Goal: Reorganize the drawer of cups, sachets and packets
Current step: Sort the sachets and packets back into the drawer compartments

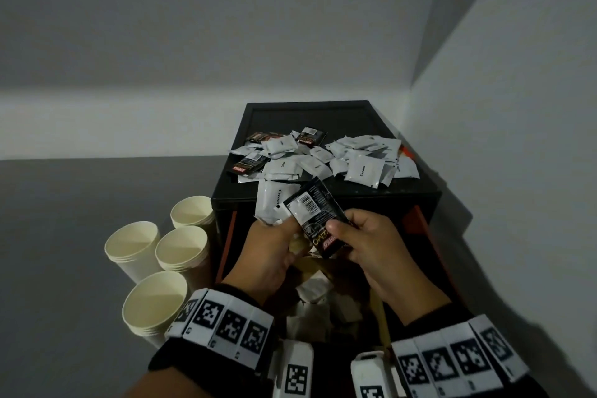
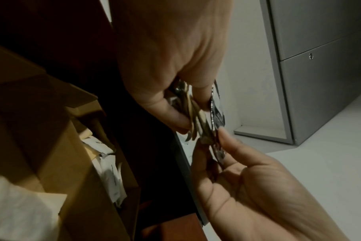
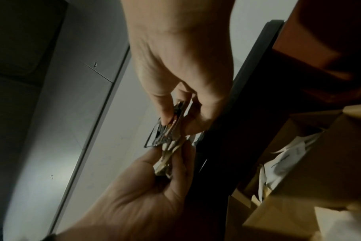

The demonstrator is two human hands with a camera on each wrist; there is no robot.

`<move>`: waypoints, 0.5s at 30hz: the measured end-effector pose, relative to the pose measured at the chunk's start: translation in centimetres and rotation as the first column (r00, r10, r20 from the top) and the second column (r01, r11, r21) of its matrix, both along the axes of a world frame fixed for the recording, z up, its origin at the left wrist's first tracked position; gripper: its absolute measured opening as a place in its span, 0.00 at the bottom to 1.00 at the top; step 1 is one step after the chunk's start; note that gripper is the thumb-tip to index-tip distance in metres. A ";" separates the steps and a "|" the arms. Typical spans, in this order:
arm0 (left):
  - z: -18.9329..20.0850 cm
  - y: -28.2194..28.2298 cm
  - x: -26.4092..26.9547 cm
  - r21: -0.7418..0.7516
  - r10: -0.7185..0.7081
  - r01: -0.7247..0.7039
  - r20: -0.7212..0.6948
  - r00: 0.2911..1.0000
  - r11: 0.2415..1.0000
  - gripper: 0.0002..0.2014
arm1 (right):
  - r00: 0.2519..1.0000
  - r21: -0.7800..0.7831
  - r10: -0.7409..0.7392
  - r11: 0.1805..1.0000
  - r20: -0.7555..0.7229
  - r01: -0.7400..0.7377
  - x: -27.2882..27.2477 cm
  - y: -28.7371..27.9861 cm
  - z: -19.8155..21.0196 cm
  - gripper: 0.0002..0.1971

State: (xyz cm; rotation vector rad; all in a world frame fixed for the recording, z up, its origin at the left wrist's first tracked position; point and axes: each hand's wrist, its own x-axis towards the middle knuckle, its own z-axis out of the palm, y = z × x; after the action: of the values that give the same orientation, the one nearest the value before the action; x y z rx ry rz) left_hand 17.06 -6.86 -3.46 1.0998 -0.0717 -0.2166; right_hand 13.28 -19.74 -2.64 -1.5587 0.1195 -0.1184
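Note:
I hold my hands over the open drawer [image 1: 227,237]. My left hand [image 1: 274,233] grips a small bundle of white "Cream" sachets [image 1: 271,200]; the left wrist view shows that bundle [image 2: 193,120] edge-on between thumb and fingers. My right hand [image 1: 342,231] pinches a black packet [image 1: 315,213] by its lower end and holds it against the bundle; the same black packet [image 3: 172,125] shows in the right wrist view. A heap of white sachets [image 1: 365,168] and a few black packets [image 1: 247,166] lies on the black cabinet top [image 1: 290,116]. Several stacks of pale paper cups [image 1: 132,245] stand on the floor to the left.
Inside the drawer lie more white sachets [image 1: 315,287] and a brown cardboard box [image 2: 52,146]. A wall [image 1: 517,139] closes in right of the cabinet. Grey locker doors [image 2: 319,65] stand across the pale floor.

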 end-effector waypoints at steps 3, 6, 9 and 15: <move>-0.2 0.3 0.4 -0.041 0.007 -0.010 -0.089 0.996 0.999 0.07 | 0.996 0.128 -0.081 0.989 0.038 0.076 0.1 -0.9 0.4 0.06; -0.5 0.9 0.8 -0.084 0.069 -0.078 -0.107 0.992 0.993 0.08 | 0.989 0.258 -0.129 0.960 0.078 0.105 0.2 -2.3 0.6 0.05; -0.7 1.0 0.9 -0.125 0.133 -0.143 -0.085 0.988 0.982 0.07 | 0.995 0.194 -0.073 0.979 0.067 0.059 0.2 -2.3 0.4 0.08; -1.0 0.7 0.6 -0.122 0.132 -0.128 0.031 0.991 0.984 0.11 | 0.997 0.275 -0.025 0.962 0.070 0.005 0.4 -1.4 0.2 0.07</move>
State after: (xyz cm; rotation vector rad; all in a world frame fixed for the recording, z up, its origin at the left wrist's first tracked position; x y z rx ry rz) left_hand 17.62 -6.16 -4.43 0.9847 -0.0467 -0.0727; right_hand 13.65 -21.12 -2.44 -1.2750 0.0859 -0.1633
